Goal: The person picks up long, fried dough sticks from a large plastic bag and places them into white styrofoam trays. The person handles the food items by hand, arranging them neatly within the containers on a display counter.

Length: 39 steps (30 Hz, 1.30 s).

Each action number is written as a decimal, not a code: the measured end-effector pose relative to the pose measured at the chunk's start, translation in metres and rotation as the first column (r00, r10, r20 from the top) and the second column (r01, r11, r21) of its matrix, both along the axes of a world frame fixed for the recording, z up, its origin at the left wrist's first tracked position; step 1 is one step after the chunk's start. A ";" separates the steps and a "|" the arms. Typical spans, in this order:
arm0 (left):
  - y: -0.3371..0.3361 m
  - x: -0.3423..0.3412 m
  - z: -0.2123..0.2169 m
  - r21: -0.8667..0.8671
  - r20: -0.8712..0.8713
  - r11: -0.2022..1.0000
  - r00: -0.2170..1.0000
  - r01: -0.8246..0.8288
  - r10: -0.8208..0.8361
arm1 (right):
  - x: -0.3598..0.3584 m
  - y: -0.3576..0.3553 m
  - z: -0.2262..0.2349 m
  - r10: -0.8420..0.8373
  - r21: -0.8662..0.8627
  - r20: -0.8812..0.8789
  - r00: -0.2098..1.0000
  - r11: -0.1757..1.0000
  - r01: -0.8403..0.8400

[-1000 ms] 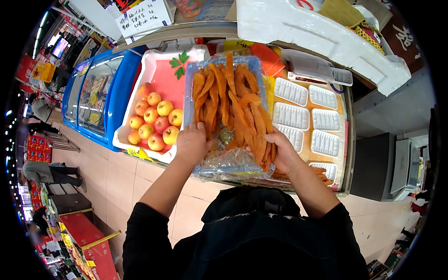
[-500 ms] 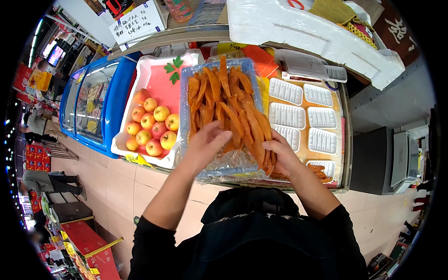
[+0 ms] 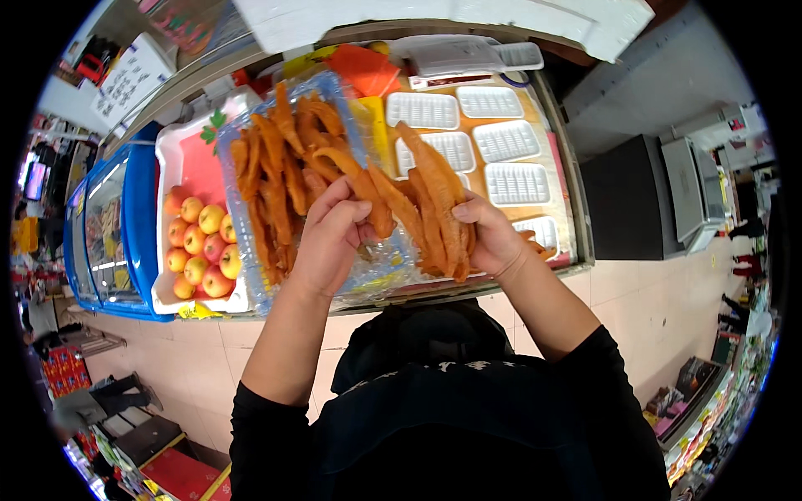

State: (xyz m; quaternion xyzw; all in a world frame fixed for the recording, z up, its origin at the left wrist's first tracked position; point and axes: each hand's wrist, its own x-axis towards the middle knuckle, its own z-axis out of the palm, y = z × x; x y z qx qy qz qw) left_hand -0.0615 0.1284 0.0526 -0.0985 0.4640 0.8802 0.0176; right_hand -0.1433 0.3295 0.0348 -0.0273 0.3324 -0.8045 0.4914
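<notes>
A thick bunch of orange dried sweet potato strips point(image 3: 441, 204) is gripped in my right hand point(image 3: 494, 238), over the counter just right of the basket. My left hand point(image 3: 326, 242) pinches another dried sweet potato strip point(image 3: 368, 190) between thumb and fingers, close to the bunch. Behind and left of that hand, more strips point(image 3: 269, 163) lie piled in a blue plastic basket point(image 3: 236, 219) lined with clear film. Several white ribbed trays point(image 3: 518, 184) stand on the wooden board to the right. The nearest tray point(image 3: 547, 227) has some strips in it, partly hidden by my right hand.
On the left, a white foam box point(image 3: 170, 154) holds apples point(image 3: 195, 242), beside a blue glass-topped freezer point(image 3: 140, 234). White foam point(image 3: 434, 21) runs along the counter's back. A dark cabinet point(image 3: 622, 200) stands to the right.
My view has turned and shifted right. My right hand has brought its bunch out of the basket toward the trays. My left hand, earlier spread over the pile, now pinches a strip.
</notes>
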 end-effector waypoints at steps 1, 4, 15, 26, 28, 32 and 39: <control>0.008 -0.008 0.005 -0.028 -0.002 0.999 1.000 0.030 -0.030 | -0.004 0.012 0.007 -0.041 -0.012 0.002 0.999 0.999 0.041; 0.046 -0.033 0.015 -0.054 -0.006 0.992 0.993 0.116 -0.117 | -0.019 0.062 0.014 -0.121 -0.033 -0.008 0.993 0.992 0.121; 0.228 -0.102 -0.008 -0.332 0.017 0.912 0.968 0.240 -0.248 | -0.022 0.217 -0.006 -0.392 -0.002 0.022 0.920 0.920 0.392; 0.278 -0.130 -0.073 0.003 0.169 0.979 0.964 0.206 -0.203 | -0.034 0.308 -0.045 -0.569 0.207 -0.011 0.822 0.803 0.559; 0.280 -0.131 -0.096 -0.051 0.320 0.962 0.917 0.268 -0.238 | -0.030 0.322 -0.047 -0.598 0.220 0.014 0.801 0.784 0.581; 0.286 -0.131 -0.164 -0.404 0.457 0.787 0.848 0.467 -0.268 | -0.023 0.345 -0.046 -0.587 0.264 -0.038 0.808 0.774 0.575; 0.293 -0.143 -0.208 -0.729 0.469 0.347 0.800 0.590 -0.375 | -0.008 0.365 -0.053 -0.631 0.312 -0.026 0.775 0.731 0.606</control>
